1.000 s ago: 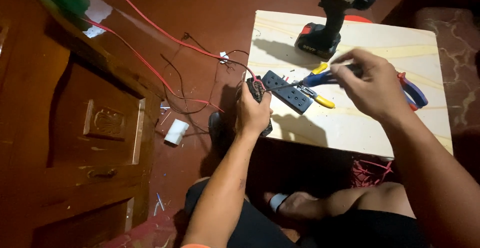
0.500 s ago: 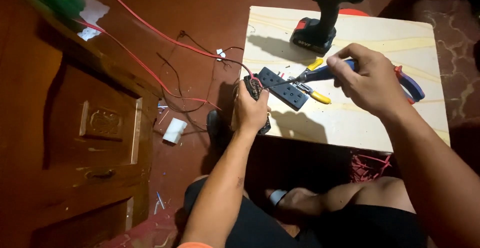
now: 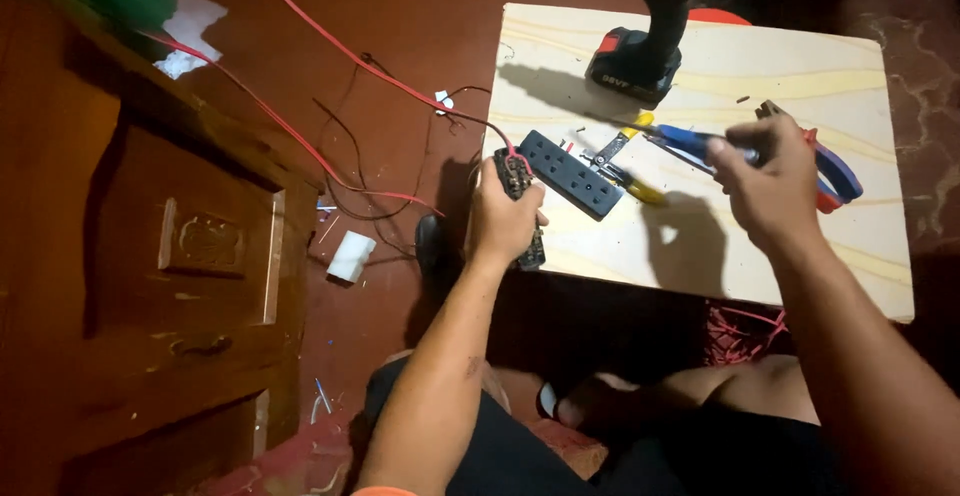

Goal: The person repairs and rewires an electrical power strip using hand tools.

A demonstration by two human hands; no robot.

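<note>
— Plywood is what I'm working on: a pale, square worktop [image 3: 850, 246] with smooth grain lines. I'll place everything from the black power strip cover [image 3: 571, 173], a long matte plastic block with rows of socket holes, lying slantwise near the worktop's left edge.

— What have your hands got?

— My left hand [image 3: 503, 218] is clenched around the power strip base [image 3: 519, 196], a narrow dark plastic piece just left of the cover, at the worktop's edge. Thin red wires [image 3: 330, 46] run from its top end away across the floor. My right hand [image 3: 770, 188], well right of the cover, has its fingers closed on a blue-handled tool [image 3: 690, 140] with a thin metal shaft that points back toward the cover.

— Anything else near it?

— Yellow-handled pliers [image 3: 628, 164] lie just right of the cover, their steel nose almost touching it. Red-and-blue-handled pliers [image 3: 832, 171] sit beyond my right hand. Behind the cover stands a cordless drill [image 3: 650, 51], bulky black with a blocky battery foot.

— Room to move?

— In front of the cover the plywood is bare down to its near edge. Left of it the worktop ends sharply, dropping to a glossy reddish floor [image 3: 420, 6] with looping dark wires and a small white block [image 3: 351, 256]. Farther left, carved brown wooden furniture [image 3: 190, 256] closes that side.
</note>
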